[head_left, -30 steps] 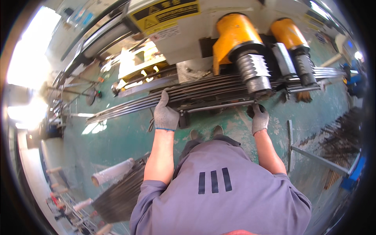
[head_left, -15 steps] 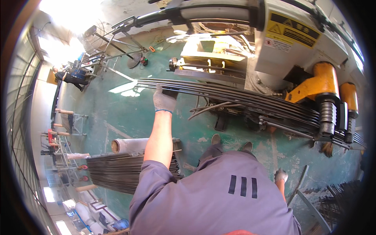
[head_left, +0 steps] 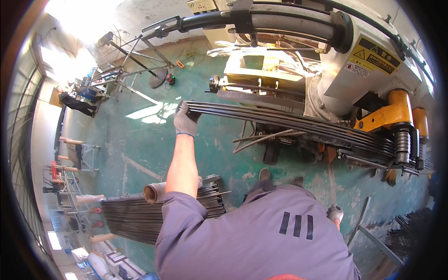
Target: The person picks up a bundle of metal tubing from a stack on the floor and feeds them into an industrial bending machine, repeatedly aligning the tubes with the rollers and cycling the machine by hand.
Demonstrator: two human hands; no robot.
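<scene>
My left hand point(head_left: 185, 122), in a pale knitted glove, is closed round the left ends of a row of long dark metal rods point(head_left: 261, 115). The rods run right and towards me to a clamp-like machine head point(head_left: 394, 119) with orange arms and coil springs. Beneath that head their far ends are partly hidden. By my right side, away from the rods, hangs my right hand point(head_left: 334, 213), also gloved. Its fingers look curled in, and nothing shows in them.
A large pile of similar rods point(head_left: 135, 212) lies at the lower left, beside a wrapped roll point(head_left: 156, 191). Behind the held rods stands the grey machine body point(head_left: 350, 79). A metal frame point(head_left: 380, 245) and more dark rods point(head_left: 413, 231) are at the right. Another person point(head_left: 77, 101) is far left.
My left hand has shifted slightly left along the rods to their ends, which now sit in its grip instead of sticking out past it. My right hand still hangs at my side.
</scene>
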